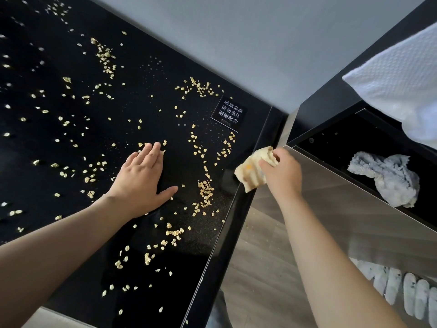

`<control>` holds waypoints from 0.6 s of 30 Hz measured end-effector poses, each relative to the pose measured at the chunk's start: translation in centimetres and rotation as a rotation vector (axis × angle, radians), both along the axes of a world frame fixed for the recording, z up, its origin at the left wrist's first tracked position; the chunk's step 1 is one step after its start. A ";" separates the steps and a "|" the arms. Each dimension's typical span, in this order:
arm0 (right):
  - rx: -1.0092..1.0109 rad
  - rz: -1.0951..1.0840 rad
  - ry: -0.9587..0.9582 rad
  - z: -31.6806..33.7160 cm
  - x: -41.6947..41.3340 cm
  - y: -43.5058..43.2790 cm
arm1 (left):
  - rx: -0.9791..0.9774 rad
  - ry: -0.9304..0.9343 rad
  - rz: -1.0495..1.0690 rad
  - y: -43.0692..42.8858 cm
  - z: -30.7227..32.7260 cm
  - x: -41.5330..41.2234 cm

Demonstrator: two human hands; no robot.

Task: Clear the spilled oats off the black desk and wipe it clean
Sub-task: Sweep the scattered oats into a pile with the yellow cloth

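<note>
Pale oat flakes point(205, 190) lie scattered over most of the glossy black desk point(59, 143), with denser clumps near its right edge. My left hand point(142, 178) lies flat on the desk, palm down, fingers spread, touching a few flakes at its fingertips. My right hand point(281, 171) hovers just past the desk's right edge, closed around a crumpled yellow cloth point(253, 171) that hangs over the edge strip.
A small black sign with white writing point(229, 113) is stuck near the desk's far right corner. To the right stands a black shelf unit point(335, 129) holding a crumpled grey rag point(387, 178); a white towel point(402, 76) hangs above. Wooden floor point(260, 268) and white slippers point(402, 290) lie below.
</note>
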State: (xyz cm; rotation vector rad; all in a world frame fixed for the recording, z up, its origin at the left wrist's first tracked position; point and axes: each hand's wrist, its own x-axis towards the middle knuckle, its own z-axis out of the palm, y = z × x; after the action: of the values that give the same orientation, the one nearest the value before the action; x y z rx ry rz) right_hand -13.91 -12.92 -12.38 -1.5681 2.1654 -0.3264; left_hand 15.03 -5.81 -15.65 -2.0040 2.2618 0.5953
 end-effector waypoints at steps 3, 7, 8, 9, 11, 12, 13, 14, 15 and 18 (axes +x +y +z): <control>-0.118 0.107 0.096 -0.5 0.4 0.7 | -0.007 -0.001 0.004 -0.2 0.1 -0.1; -0.109 0.281 0.181 -1.7 2.0 3.0 | -0.003 -0.021 0.006 0.1 0.0 0.0; -0.091 0.282 0.180 -2.0 2.3 3.4 | 0.000 -0.019 0.006 0.1 0.0 0.1; -0.088 0.269 0.178 -2.2 2.6 3.7 | 0.001 -0.013 0.007 0.1 0.0 0.1; -0.102 0.233 0.189 -2.3 2.7 3.6 | 0.003 -0.003 0.005 -0.1 0.0 -0.1; -0.105 0.227 0.201 -2.2 2.7 3.4 | 0.007 -0.006 0.002 -0.2 0.0 -0.2; -0.107 0.234 0.210 -2.1 2.7 3.3 | 0.009 -0.012 0.001 -0.2 0.0 -0.3; -0.102 0.248 0.210 -2.1 2.7 3.2 | 0.011 -0.021 0.002 -0.1 0.0 -0.2; -0.098 0.259 0.194 -2.0 2.8 3.3 | 0.013 -0.030 0.005 -0.1 0.0 -0.1; -0.106 0.161 0.011 -1.1 2.6 3.3 | 0.024 -0.043 0.005 0.2 0.1 0.2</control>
State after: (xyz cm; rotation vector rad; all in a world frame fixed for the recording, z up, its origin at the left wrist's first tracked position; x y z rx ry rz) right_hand -11.34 -9.60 -13.45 -1.7932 2.0434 -0.3869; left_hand 15.20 -5.65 -15.54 -1.9931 2.2151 0.5709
